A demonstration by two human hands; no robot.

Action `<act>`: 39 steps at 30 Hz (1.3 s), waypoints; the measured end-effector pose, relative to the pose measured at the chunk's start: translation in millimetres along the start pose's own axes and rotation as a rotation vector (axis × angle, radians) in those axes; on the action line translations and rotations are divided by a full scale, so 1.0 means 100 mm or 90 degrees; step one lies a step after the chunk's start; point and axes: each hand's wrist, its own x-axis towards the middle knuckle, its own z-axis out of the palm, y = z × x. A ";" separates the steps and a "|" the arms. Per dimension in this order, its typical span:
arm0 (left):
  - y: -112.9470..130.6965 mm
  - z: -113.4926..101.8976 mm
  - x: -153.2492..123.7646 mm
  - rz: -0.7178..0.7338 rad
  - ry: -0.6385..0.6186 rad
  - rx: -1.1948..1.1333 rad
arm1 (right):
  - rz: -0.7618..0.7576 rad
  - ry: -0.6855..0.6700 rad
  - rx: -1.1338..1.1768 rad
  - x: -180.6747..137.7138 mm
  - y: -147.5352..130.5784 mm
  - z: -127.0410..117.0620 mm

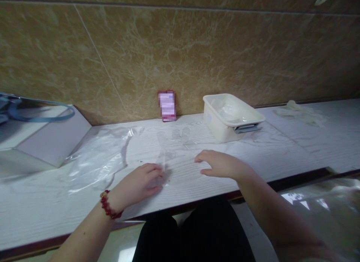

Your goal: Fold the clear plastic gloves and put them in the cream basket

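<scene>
My left hand (143, 181), with a red bead bracelet (108, 204) at the wrist, is low over the white wood-grain table (182, 187). Its fingers are bent and the thumb stands apart from them. Right beside its fingertips lies a small clear plastic piece (165, 157); whether they touch it I cannot tell. My right hand (216, 163) is over the table to the right, thumb and fingers apart with nothing between them. Several more clear, see-through pieces (184, 133) lie flat beyond the hands, their outlines faint.
A clear plastic bag (98, 157) lies left, beside a white box (50, 138) with a blue strap (42, 118) on top. A phone (168, 106) leans against the marbled wall. At right are a cream bin (222, 127) holding clear plastic and pale gloves (300, 113).
</scene>
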 end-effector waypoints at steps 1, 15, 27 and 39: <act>0.00 0.08 -0.02 0.003 0.022 0.005 | -0.012 0.020 0.008 -0.07 0.00 0.08; 0.19 0.12 -0.08 -0.066 0.111 -0.091 | 0.014 0.268 0.039 -0.24 -0.16 0.54; 0.04 0.09 0.19 -0.103 0.207 -0.128 | 0.022 0.313 0.183 0.01 0.00 0.32; -0.55 -0.19 1.14 -0.413 0.340 -0.515 | 0.343 0.289 0.051 1.17 0.46 -0.07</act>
